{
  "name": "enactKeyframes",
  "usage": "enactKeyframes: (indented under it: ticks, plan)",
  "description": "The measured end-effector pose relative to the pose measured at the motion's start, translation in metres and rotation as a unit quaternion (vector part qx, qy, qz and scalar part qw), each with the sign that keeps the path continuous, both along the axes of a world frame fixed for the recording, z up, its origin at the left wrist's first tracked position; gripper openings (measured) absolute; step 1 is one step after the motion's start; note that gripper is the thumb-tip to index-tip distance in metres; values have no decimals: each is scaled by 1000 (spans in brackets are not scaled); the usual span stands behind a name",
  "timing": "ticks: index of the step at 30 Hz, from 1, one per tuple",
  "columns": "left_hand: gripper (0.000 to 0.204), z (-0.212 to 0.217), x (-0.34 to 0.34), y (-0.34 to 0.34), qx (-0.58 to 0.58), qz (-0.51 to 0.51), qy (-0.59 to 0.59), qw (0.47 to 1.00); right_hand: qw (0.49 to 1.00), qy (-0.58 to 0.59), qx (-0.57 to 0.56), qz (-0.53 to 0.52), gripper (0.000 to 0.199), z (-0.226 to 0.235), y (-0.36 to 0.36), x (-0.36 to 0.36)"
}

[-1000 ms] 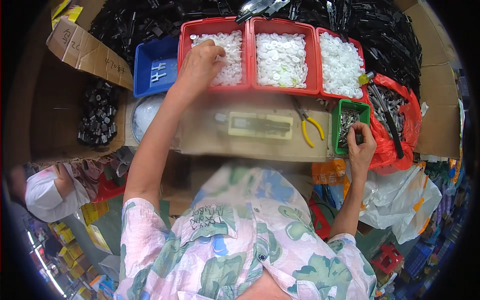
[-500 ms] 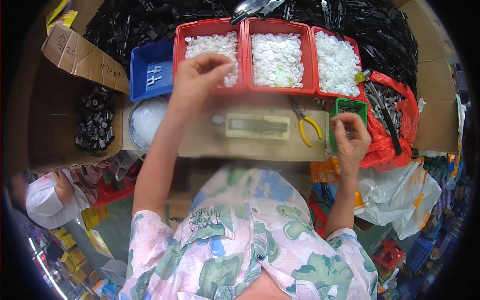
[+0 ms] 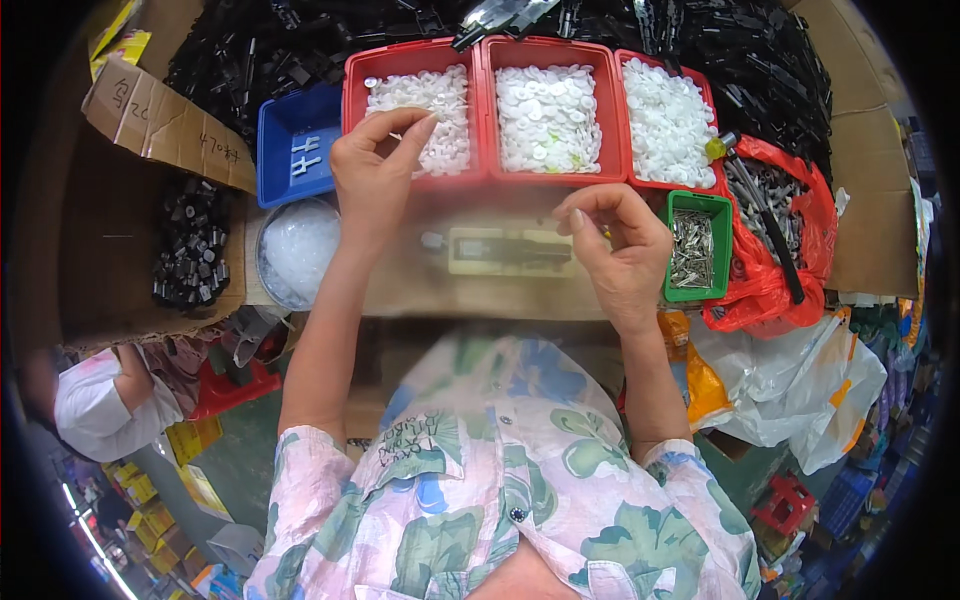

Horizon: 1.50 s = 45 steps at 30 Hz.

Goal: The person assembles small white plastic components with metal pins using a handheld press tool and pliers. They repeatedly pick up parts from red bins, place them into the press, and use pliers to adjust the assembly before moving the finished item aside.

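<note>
My left hand (image 3: 378, 172) is raised in front of the left red bin (image 3: 352, 105) of small white plastic discs. Its thumb and forefinger are pinched together; whatever they hold is too small to make out. My right hand (image 3: 622, 250) hovers just left of the green tray (image 3: 670, 283) of metal pins (image 3: 690, 245), fingertips likewise pinched. No object shows clearly in that pinch. Between and below the hands, a pale yellow block (image 3: 462, 268) lies on the worktop, bearing a long dark part (image 3: 530, 252). A small whitish piece (image 3: 433, 241) pokes out at the block's left end.
Two more red bins (image 3: 545, 180) (image 3: 624, 110) hold white discs. A blue tray (image 3: 275, 150) with few white pieces and a clear round bowl (image 3: 298, 250) stand left. Black parts (image 3: 740, 70) heap behind. A hammer (image 3: 775, 225) lies on a red bag (image 3: 825, 230) at right.
My right hand has moved left from over the green tray, uncovering the pins and now hiding the yellow-handled pliers. My left hand has shifted slightly left.
</note>
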State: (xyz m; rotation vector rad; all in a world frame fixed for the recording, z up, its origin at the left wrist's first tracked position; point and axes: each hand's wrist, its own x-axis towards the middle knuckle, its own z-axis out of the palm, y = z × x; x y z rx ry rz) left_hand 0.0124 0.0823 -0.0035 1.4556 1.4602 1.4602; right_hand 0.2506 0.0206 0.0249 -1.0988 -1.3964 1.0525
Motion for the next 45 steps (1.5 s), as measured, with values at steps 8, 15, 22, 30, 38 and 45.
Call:
enactKeyframes:
  ticks: [8, 15, 22, 30, 38, 45]
  plan:
    - [17, 9, 40, -51, -284, -180, -415, 845, 993, 111, -27, 12, 5, 7, 8, -19]
    - [18, 0, 50, -65, -299, -233, -464, 801, 999, 15, 34, 2, 8, -9, 6, -19]
    - [18, 3, 46, -70, -312, -222, -466, 797, 998, -32, 54, 11, 8, -7, 5, -20]
    - [16, 2, 45, -74, -325, -219, -452, 801, 995, -72, 57, 43, 9, 3, 4, -15]
    - [13, 2, 50, -81, -327, -199, -452, 805, 989, -125, 80, 27, 11, 2, -3, -6]
    - [13, 3, 54, -93, -322, -183, -417, 830, 978, -152, 130, 55, 12, -8, -11, -5]
